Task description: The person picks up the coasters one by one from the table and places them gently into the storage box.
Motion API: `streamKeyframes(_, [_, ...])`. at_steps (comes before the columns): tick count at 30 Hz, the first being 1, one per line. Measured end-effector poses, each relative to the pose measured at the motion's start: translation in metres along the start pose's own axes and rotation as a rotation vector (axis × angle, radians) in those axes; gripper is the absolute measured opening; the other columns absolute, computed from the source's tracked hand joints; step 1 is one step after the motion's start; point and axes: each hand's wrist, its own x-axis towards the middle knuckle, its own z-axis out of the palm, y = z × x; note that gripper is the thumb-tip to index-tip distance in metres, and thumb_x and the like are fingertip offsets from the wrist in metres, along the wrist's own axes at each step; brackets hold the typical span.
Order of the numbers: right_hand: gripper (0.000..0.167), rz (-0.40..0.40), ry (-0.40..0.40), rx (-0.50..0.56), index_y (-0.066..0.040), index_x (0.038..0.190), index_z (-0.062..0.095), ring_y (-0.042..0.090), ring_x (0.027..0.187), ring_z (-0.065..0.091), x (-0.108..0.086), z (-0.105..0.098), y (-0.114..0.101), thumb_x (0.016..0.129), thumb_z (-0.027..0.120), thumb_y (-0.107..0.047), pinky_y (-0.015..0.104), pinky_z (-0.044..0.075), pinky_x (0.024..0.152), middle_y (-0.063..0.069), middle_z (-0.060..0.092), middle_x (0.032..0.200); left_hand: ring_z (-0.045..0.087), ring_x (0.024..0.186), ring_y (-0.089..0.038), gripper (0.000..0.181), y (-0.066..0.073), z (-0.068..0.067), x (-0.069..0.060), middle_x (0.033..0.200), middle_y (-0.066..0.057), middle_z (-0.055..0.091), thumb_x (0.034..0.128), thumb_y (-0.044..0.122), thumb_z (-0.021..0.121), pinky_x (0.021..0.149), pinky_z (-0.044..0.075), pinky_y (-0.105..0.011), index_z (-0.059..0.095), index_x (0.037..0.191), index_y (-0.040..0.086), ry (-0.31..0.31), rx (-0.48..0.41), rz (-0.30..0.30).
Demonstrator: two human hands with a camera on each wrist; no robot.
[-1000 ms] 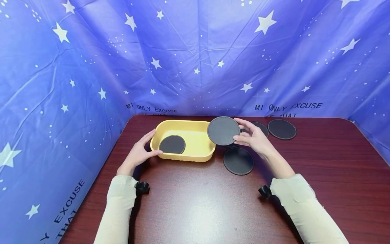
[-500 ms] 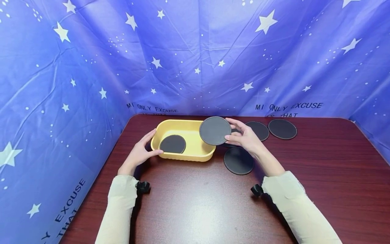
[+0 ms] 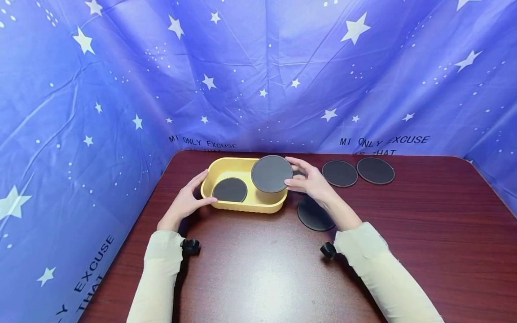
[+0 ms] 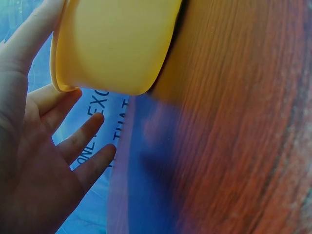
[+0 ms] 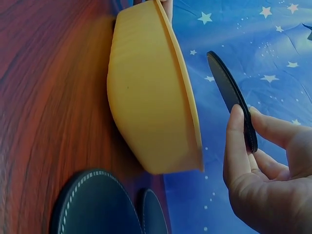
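Observation:
A yellow oblong tub (image 3: 248, 207) stands toward the back of the table, with one black round coaster (image 3: 229, 190) lying inside at its left. My left hand (image 3: 183, 202) holds the tub's left end, thumb at the front rim; in the left wrist view the thumb and index finger of that hand (image 4: 46, 161) are at the tub wall (image 4: 117, 44), other fingers spread. Pinched by its right edge between thumb and fingers of my right hand (image 3: 313, 181), another black coaster (image 3: 271, 174) is held above the tub's right part. In the right wrist view this coaster (image 5: 229, 92) is tilted, apart from the rim.
Right of the tub, a black coaster (image 3: 314, 214) lies partly under my right wrist. Two more, one (image 3: 340, 173) beside the other (image 3: 375, 170), lie at the back right of the dark red table (image 3: 258, 260). A blue star-patterned cloth (image 3: 266, 67) hangs behind and at the left.
My right hand has moved left with its coaster, from the tub's right edge to over the inside of the tub. My left hand has stayed at the tub's left end.

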Motion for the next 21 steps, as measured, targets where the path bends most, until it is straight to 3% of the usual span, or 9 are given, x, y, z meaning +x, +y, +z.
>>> streamKeyframes(15, [0.071, 0.005, -0.031, -0.017, -0.006, 0.154, 0.035, 0.005, 0.084, 0.068, 0.015, 0.030, 0.006, 0.090, 0.061, 0.010, 0.036, 0.061, 0.085, 0.023, 0.047, 0.137, 0.022, 0.154, -0.029, 0.096, 0.000, -0.001, 0.001, 0.165, -0.003, 0.029, 0.0775, 0.032, 0.086, 0.124, 0.020, -0.056, 0.033, 0.157, 0.022, -0.002, -0.003, -0.001])
streamKeyframes(21, [0.070, 0.031, -0.023, 0.019, -0.005, 0.152, 0.037, 0.007, 0.085, 0.067, 0.020, 0.043, 0.009, 0.089, 0.059, 0.013, 0.036, 0.060, 0.085, 0.022, 0.048, 0.133, 0.023, 0.154, -0.029, 0.096, 0.001, 0.000, 0.000, 0.165, -0.003, 0.029, 0.0774, 0.031, 0.086, 0.124, 0.020, -0.056, 0.033, 0.157, 0.020, 0.001, -0.004, 0.006])
